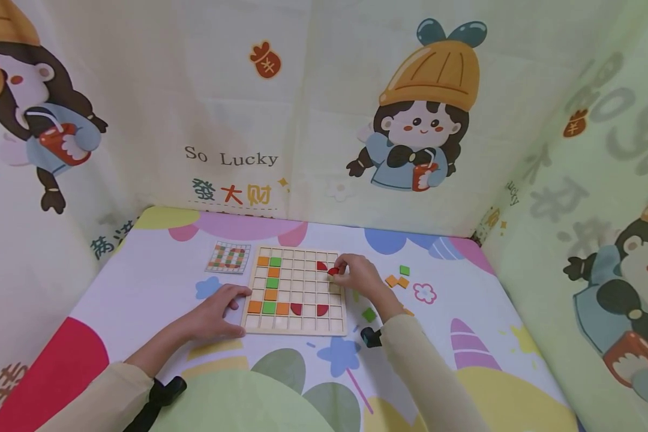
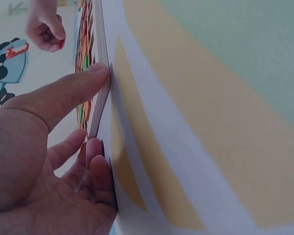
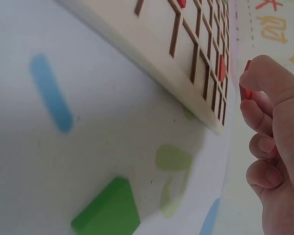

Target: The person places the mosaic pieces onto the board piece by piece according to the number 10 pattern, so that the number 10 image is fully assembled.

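Note:
A light wooden grid board (image 1: 302, 330) lies on the table with orange, green and red pieces in some of its squares. My left hand (image 1: 216, 313) rests against the board's left edge, thumb near the front corner and fingers farther up the side. Over the back right of the board, my right hand (image 1: 358, 278) pinches a small red piece (image 1: 333, 271) between thumb and forefinger. In the right wrist view that red piece (image 3: 248, 81) stands on edge at the fingertips. Close by sits a red quarter-circle piece (image 1: 321, 266) in a square.
A printed pattern card (image 1: 228, 257) lies behind the board's left side. Loose pieces lie to the right: a green square (image 1: 404, 270), orange squares (image 1: 391, 281) and another green square (image 1: 369, 314) near the right sleeve. Printed cloth walls (image 1: 324, 120) enclose the table.

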{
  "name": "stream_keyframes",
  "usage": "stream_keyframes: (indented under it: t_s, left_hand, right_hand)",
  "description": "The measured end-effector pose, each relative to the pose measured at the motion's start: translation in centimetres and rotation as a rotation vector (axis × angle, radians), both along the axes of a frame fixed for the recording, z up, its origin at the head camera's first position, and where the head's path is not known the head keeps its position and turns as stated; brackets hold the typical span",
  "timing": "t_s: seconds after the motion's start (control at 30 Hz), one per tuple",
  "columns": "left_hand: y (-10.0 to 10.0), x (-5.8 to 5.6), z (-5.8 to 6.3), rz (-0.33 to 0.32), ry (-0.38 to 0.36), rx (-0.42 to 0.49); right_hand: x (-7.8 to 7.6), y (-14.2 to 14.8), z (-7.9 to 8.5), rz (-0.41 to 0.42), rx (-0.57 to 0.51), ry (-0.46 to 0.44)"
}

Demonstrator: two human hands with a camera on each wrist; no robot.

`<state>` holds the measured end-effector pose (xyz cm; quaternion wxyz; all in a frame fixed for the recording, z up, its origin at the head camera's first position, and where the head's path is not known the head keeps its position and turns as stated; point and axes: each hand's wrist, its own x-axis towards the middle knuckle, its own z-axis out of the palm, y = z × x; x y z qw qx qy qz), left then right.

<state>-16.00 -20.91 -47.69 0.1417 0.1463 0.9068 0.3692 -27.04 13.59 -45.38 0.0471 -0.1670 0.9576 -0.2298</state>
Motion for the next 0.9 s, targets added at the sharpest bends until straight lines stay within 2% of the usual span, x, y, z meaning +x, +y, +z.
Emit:
stream_keyframes:
  t_s: [0.57,0.9]
  left_hand:
    - [-0.2,-0.1,0.1,0.004,0.001,-0.012]
    - [0.0,0.1,0.1,0.01,-0.01,0.0]
  right_hand:
    - [-1.8,-4.9,0.1,0.087,0.064,-0.016]
    - [-2.8,-6.8,-0.4,0.092,0.124,-0.052]
